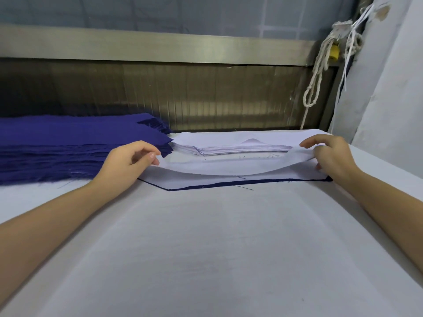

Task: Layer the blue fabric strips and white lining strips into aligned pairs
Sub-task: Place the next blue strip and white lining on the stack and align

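Observation:
A white lining strip lies across a blue fabric strip, whose dark edge shows along the near side and at the right tip. My left hand pinches the white strip's left end. My right hand grips its right end, lifted a little, so the strip sags in the middle. Behind them sits a stack of white lining strips. A thick stack of blue fabric strips lies at the left.
The work surface is a white cloth-covered table. A metal-framed window wall runs along the back. Knotted white cords hang at the back right beside a pale wall.

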The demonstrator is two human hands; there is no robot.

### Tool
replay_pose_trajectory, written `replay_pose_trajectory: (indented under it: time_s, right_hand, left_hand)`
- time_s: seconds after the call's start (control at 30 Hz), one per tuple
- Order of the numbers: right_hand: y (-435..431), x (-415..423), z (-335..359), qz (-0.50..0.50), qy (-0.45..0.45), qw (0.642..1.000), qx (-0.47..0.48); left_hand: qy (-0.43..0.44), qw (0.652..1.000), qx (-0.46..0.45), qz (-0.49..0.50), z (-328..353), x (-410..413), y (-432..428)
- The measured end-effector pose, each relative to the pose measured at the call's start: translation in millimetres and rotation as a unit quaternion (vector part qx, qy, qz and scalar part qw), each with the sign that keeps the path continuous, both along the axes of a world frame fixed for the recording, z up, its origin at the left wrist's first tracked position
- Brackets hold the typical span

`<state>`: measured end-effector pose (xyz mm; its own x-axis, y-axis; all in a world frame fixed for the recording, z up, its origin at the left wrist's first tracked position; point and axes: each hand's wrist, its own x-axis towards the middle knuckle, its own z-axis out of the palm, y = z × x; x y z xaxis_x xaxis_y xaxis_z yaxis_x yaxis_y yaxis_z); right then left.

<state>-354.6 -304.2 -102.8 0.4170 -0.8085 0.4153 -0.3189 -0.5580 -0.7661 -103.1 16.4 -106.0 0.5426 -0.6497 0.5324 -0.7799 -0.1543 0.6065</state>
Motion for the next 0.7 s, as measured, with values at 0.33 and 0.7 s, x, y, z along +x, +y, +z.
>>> replay_pose_trajectory:
  time_s: [0.33, 0.7]
  right_hand:
    - [1.4, -1.6, -0.9, 0.07, 0.049, 0.996, -0.036]
    - [0.6, -5.8, 6.3, -0.004, 0.066, 0.996, -0.052]
  left_hand:
    - [-0.02, 0.999, 0.027, 0.017, 1.4, -1.4, 3.5]
    - [-0.005, 1.0, 0.019, -0.021, 3.0, -14.5, 2.5]
